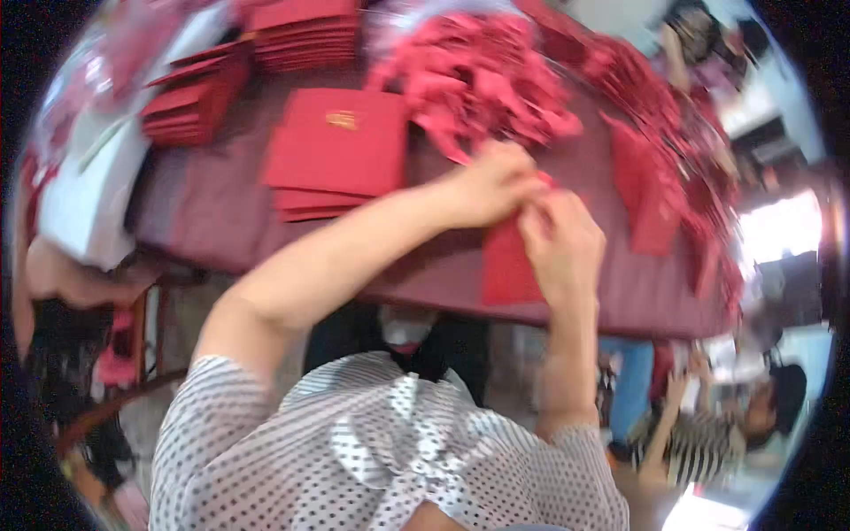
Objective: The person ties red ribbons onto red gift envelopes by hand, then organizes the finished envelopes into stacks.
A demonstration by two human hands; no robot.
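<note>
Near the table's front edge, a red piece (509,270) hangs below my two hands, which are close together at its top. My left hand (500,188) has its fingers closed at the upper edge, pinching something red too small to make out. Beside it, my right hand (564,234) is closed on the red piece. Just beyond my hands lies a heap of pinkish-red ribbons (487,75). To the left sits a stack of flat red pieces (336,146) with a small gold mark on top.
More red stacks (305,35) stand at the back left, near a white box (93,199). Red strips with cords (646,177) lie along the right of the dark red table (416,279). A person (708,434) sits at the lower right; another person is at the upper right.
</note>
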